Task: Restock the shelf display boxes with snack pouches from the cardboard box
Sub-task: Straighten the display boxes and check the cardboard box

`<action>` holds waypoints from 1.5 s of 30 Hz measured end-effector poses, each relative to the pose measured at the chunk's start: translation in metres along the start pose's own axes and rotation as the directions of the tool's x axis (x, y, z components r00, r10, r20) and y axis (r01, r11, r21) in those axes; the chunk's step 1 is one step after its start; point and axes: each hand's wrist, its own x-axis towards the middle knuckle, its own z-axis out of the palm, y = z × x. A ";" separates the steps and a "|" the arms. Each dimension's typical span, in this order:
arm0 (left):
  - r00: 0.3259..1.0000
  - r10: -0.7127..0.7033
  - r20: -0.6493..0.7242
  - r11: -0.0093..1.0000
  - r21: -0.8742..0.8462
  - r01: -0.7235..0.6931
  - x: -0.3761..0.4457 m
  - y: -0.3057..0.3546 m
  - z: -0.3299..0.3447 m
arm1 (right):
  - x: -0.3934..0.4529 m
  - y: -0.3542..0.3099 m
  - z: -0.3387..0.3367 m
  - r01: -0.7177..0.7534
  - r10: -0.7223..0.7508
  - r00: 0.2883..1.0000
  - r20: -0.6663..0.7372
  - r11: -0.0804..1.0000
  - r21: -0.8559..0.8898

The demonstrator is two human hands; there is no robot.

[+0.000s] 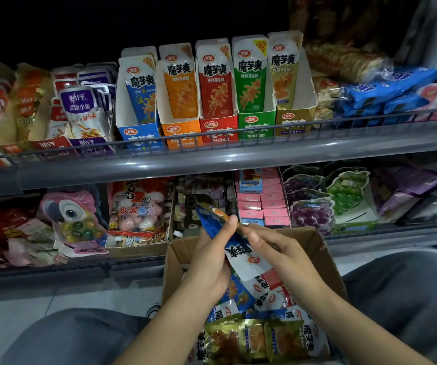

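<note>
Above the open cardboard box [317,248], my left hand [212,262] grips a small stack of blue-and-white snack pouches [241,255], thumb pressed on their upper edge. My right hand [278,248] pinches the same stack from the right side. Several more pouches [262,333], blue, red and gold, lie loose in the box. On the upper shelf stand five display boxes in a row: blue [141,135], orange [183,131], red [218,127], green [257,123] and gold [292,119], each with upright pouches.
A grey shelf rail [212,156] with a wire guard runs in front of the display boxes. Purple and red fish-snack packs [86,111] stand at left, blue packets [385,90] at right. The lower shelf holds candy bags and pink boxes [275,204]. My knees flank the cardboard box.
</note>
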 end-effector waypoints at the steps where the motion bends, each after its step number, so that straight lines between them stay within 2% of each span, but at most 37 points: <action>1: 1.000 -0.015 0.012 0.999 -0.039 0.016 0.001 0.001 -0.001 | 0.000 -0.001 0.000 -0.009 0.009 1.000 0.010 1.000 0.018; 5: 0.997 -0.032 0.072 0.998 -0.055 0.036 0.000 0.000 -0.003 | 0.006 0.001 -0.003 0.070 -0.084 0.991 -0.105 0.989 -0.132; 7: 0.996 -0.009 0.089 0.999 -0.045 0.013 -0.001 0.000 -0.003 | 0.009 0.002 -0.008 0.036 -0.055 0.992 -0.116 0.987 -0.157; 12: 0.994 -0.004 0.107 1.000 -0.030 0.008 0.001 0.003 -0.005 | 0.012 -0.008 -0.021 0.057 -0.048 0.997 0.065 0.987 -0.150; 17: 0.994 -0.004 0.112 1.000 0.027 0.001 0.001 0.009 -0.007 | 0.017 -0.012 -0.035 0.167 -0.096 0.965 0.245 0.942 -0.290; 22: 0.995 0.008 0.104 0.996 0.090 -0.018 0.000 0.011 -0.006 | 0.018 -0.014 -0.037 0.196 -0.112 0.955 0.275 0.933 -0.301; 26: 0.997 0.080 0.020 0.981 0.176 -0.082 0.000 0.010 0.000 | 0.017 -0.014 -0.034 0.203 -0.147 0.967 0.207 0.938 -0.280; 28: 0.991 0.135 -0.026 0.977 0.168 -0.128 0.001 0.011 0.006 | 0.016 -0.012 -0.031 0.100 -0.087 0.994 0.064 0.962 -0.254; 30: 0.979 0.197 -0.049 0.966 0.180 -0.186 0.001 0.014 0.012 | 0.018 -0.013 -0.030 -0.051 0.047 0.998 -0.029 0.986 -0.159; 32: 0.973 0.230 -0.036 0.957 0.193 -0.219 0.000 0.019 0.018 | 0.021 -0.021 -0.033 -0.112 0.111 0.993 -0.027 0.992 -0.056; 36: 0.963 0.268 0.024 0.949 0.163 -0.269 0.002 0.044 0.027 | 0.031 -0.048 -0.055 -0.098 0.097 0.994 -0.053 0.995 -0.029; 38: 0.961 0.267 0.067 0.942 0.193 -0.275 0.003 0.062 0.030 | 0.035 -0.067 -0.070 -0.079 0.079 0.997 -0.002 0.992 -0.100; 41: 0.975 0.176 0.135 0.936 0.284 -0.208 0.009 0.082 0.037 | 0.044 -0.093 -0.087 -0.039 0.061 0.995 0.083 0.970 -0.239; 45: 0.981 0.122 0.149 0.920 0.353 -0.168 0.020 0.093 0.047 | 0.059 -0.126 -0.100 -0.011 0.060 0.994 0.096 0.892 -0.451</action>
